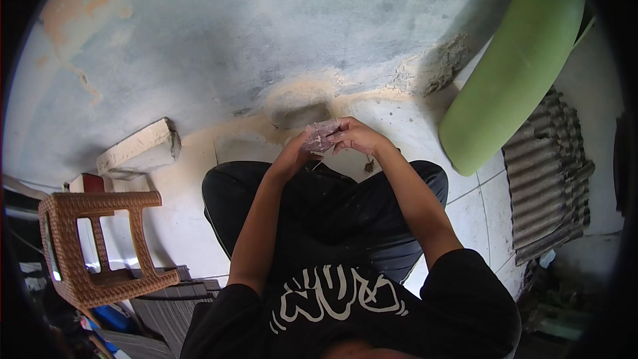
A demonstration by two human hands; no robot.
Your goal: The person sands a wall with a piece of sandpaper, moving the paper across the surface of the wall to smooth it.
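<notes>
Between both hands, above my lap, is a dusty purplish-brown sheet point(320, 137). It has whitish creases and looks like worn sandpaper. My left hand point(293, 155) grips its left side. My right hand point(359, 137) has thumb and fingers closed on its right side. Just beyond the hands, low on the wall, a grey patch point(302, 116) shows with a tan border around it. My crossed legs in dark trousers point(242, 189) lie under the forearms.
The scuffed pale wall point(252, 33) rises ahead. To the left stand a white block point(138, 149) and a brown woven-pattern plastic stool point(106, 246) on its side. At right are a long curved green object point(515, 73), corrugated grey sheets point(548, 173) and white floor tiles point(488, 216).
</notes>
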